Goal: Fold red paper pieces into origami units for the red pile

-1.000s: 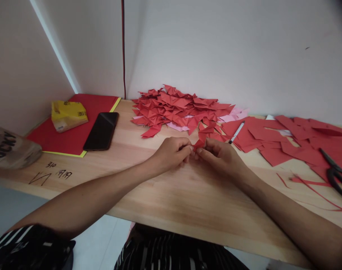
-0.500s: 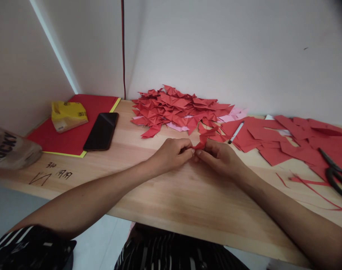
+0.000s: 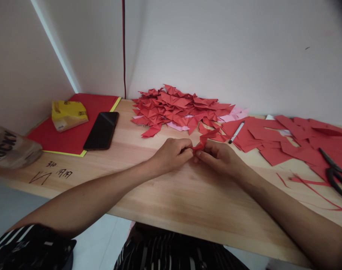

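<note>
"Container [image 3: 21,154] lettered LUCKY sits at the far left; what do you get beyond it?"

"I see a yellow packet [image 3: 69,116] resting on a red sheet [image 3: 55,140], and a dark phone [image 3: 101,131] lying across that sheet's right edge."

"And the hands?"

"On my feed, the left hand [image 3: 173,153] pinches the near left end of a small red paper piece [image 3: 204,140]. The right hand [image 3: 220,155] grips it from the other side, so the piece is between them, in front of the pile of folded papers [image 3: 173,105] by the wall. Fingers hide most of its folds, so I can't be sure of its shape."

"Further right?"

"I have a pen [image 3: 236,132] on loose red papers [image 3: 272,135], then narrow red strips [image 3: 311,182] and black-handled scissors [image 3: 332,167] near the edge."
</note>
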Demonstrator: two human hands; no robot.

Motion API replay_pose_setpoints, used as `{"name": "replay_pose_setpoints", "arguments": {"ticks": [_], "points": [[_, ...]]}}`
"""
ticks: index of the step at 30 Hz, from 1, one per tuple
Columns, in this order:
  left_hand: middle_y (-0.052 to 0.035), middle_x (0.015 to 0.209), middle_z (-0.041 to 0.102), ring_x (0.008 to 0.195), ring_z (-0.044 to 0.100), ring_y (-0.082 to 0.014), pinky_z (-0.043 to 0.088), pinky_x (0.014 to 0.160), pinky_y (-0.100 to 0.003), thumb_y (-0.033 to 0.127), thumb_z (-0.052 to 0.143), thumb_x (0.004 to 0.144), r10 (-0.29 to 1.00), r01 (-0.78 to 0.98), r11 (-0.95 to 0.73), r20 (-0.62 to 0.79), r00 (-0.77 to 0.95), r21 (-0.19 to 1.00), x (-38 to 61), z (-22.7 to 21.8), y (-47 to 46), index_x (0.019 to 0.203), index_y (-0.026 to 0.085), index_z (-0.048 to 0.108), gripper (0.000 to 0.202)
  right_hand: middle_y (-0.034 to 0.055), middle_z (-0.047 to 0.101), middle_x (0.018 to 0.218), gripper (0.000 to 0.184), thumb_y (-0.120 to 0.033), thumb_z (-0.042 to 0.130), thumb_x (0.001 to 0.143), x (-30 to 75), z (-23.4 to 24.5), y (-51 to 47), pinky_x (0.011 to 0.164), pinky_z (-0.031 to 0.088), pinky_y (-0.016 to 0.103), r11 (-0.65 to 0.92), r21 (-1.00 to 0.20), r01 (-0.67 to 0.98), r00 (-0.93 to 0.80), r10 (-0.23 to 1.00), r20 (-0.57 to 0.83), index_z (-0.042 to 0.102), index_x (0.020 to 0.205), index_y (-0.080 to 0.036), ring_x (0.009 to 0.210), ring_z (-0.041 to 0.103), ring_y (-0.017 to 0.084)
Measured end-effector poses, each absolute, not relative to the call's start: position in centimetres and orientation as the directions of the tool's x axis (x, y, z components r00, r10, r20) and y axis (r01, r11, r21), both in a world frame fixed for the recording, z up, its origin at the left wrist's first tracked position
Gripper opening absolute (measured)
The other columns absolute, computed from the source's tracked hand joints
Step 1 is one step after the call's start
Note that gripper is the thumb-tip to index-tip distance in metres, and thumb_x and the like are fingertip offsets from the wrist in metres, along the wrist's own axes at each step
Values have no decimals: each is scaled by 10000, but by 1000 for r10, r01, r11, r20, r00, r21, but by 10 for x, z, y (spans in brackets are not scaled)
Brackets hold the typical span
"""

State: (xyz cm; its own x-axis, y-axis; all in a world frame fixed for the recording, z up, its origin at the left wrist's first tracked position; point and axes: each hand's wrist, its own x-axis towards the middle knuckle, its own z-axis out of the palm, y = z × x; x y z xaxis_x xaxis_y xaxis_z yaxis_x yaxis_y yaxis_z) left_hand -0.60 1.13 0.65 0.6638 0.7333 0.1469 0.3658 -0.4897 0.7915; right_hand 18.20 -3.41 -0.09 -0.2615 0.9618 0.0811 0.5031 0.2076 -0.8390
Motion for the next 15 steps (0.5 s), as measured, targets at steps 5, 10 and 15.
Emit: {"name": "replay_pose_setpoints", "arguments": {"ticks": [5,10,15], "points": [[52,561,447,560,397,-88,276,579,-230,136,458,812,740,356,-502,178,648,788,-5,5,12,637,148,522,187,16,674,734,162,-296,550,870,183,-1,-33,596,436,261,179,-849,497,-248,967,58,635,793,-182,670,602,146],[48,579,484,577,429,-91,282,571,-227,155,471,821,725,357,-513,171,668,781,-6,4,11,650,148,541,185,16,684,715,158,-299,563,853,181,-1,-34,553,411,255,119,-852,509,-206,979,13,635,774,-183,624,592,141],[44,588,522,577,441,-92,304,588,-223,121,449,817,736,361,-492,158,658,792,-5,7,12,659,145,556,192,24,688,737,136,-258,545,843,182,0,-35,584,429,264,139,-863,485,-234,972,24,633,778,-178,660,611,150]]}}
